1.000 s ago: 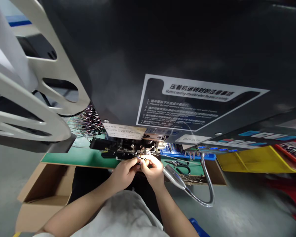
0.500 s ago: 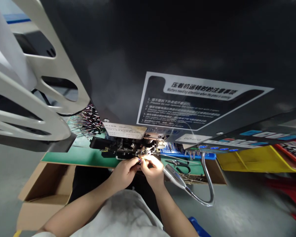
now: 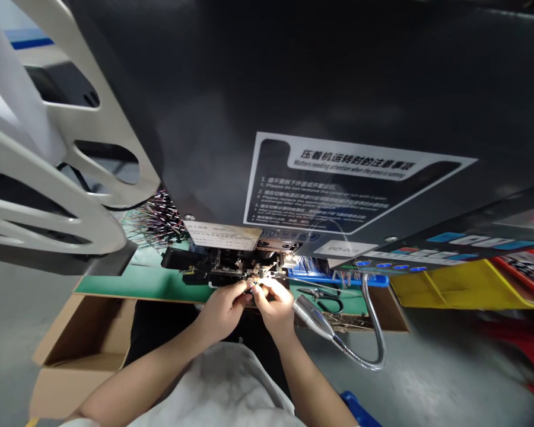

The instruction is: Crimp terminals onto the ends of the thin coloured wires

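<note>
- Left hand [image 3: 223, 311] almost closed, thumb and fingertips pinched on a few thin wires [image 3: 254, 286], their exact count too small to tell.
- Right hand [image 3: 273, 308] likewise curled, close beside the left and pinching the same wires from the other side.
- Wires held between both hands, right at the front of a black metal crimping head [image 3: 222, 267], with small steel parts around its opening.
- Above that head, the broad, matte black housing of a crimping press [image 3: 169, 107], carrying a white-edged safety label [image 3: 333, 184] in Chinese and English.
- To the right, a control panel [image 3: 454, 255] with blue buttons.
- Behind the hands on the left, a dense bunch of cut wires [image 3: 158, 222], thin and multicoloured, fanned out.
- Beneath the press, a flat green board [image 3: 115, 283] with brown edges.
- On it, black-handled scissors [image 3: 324, 299] beside a blue tray [image 3: 338, 280] of wires.
- Just right of the right hand, a silver gooseneck lamp [image 3: 309, 309] with a ribbed metal neck.
- Left of the person, an open cardboard box [image 3: 66, 356].
- Farther right, a yellow bin [image 3: 454, 289] and a red bin [image 3: 527, 276], above a grey concrete floor [image 3: 427, 379].
</note>
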The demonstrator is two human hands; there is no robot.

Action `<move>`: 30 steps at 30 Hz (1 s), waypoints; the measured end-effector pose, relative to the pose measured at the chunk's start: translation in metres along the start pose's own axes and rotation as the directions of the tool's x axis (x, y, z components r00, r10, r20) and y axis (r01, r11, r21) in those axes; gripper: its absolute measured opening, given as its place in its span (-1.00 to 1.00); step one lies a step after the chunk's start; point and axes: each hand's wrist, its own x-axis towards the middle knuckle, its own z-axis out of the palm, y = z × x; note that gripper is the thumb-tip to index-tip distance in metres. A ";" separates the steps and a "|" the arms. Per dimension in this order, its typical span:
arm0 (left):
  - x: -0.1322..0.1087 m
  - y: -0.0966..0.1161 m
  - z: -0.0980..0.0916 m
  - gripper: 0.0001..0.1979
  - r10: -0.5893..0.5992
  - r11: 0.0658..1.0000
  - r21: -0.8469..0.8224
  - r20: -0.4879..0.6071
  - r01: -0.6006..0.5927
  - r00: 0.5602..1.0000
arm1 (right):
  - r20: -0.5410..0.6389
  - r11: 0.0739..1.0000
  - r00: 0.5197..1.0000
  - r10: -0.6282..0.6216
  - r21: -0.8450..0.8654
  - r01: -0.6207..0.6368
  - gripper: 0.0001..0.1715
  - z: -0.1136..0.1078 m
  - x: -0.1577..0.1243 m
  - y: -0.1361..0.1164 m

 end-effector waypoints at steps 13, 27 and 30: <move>-0.003 -0.002 0.000 -0.78 -0.023 0.996 -0.081 0.016 0.024 1.000 | 0.027 0.999 0.998 0.053 0.007 -0.053 -0.91 -0.002 -0.001 -0.007; -0.001 -0.002 0.001 -0.78 -0.047 0.959 -0.273 0.115 0.077 0.992 | 0.044 0.967 0.979 0.201 0.152 -0.206 -0.83 0.001 -0.006 -0.007; -0.003 0.001 0.000 -0.83 -0.054 0.979 -0.191 0.069 0.066 0.996 | 0.009 0.975 0.984 0.176 0.137 -0.176 -0.89 0.003 -0.005 -0.008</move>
